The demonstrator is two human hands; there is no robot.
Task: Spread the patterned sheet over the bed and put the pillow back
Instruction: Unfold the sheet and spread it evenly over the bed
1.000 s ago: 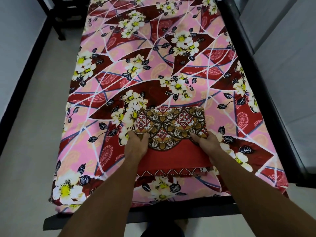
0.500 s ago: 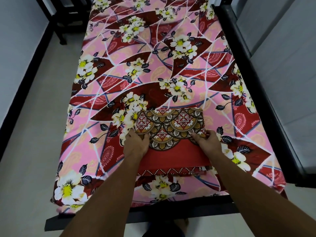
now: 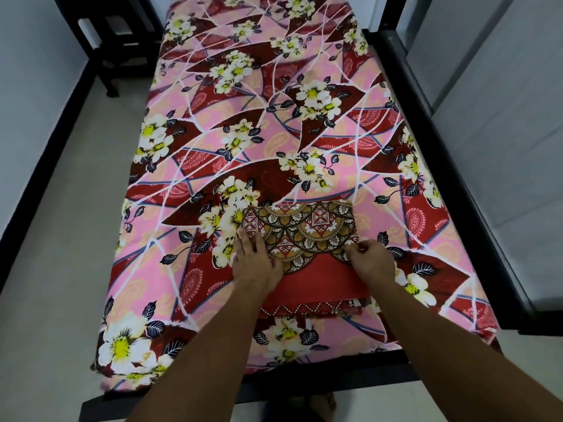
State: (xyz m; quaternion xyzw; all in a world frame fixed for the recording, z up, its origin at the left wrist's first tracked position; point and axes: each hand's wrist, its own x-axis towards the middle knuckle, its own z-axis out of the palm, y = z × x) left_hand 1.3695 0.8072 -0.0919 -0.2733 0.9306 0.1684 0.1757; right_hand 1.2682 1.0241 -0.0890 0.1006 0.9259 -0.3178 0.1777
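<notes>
The left hand [image 3: 256,263] lies flat with fingers straight, pressing the left edge of the folded patterned sheet [image 3: 304,236]. The right hand [image 3: 373,263] has its fingertips curled onto the right edge and seems to pinch a top layer there, though exactly how many layers it has is too fine to tell.

The head view is the only one. The sheet sits as a compact folded rectangle near the foot of the bed, roughly centred across its width, on top of a pink floral cover [image 3: 243,117] that already dresses the mattress.

The step in hand looks like opening the first fold. To do it well, each hand should pick out a single top layer at matching corners, then lift and carry it away from the body toward the far end. If one hand takes two layers, the cloth will open skewed. Keeping the fold lines parallel to the black bed frame [image 3: 320,376] saves straightening later.

The sheet itself is thin, soft cotton by its look. It has brown and cream scalloped medallions above a plain red band, with a narrow zigzag border at the near edge. No pillow is in sight.
</notes>
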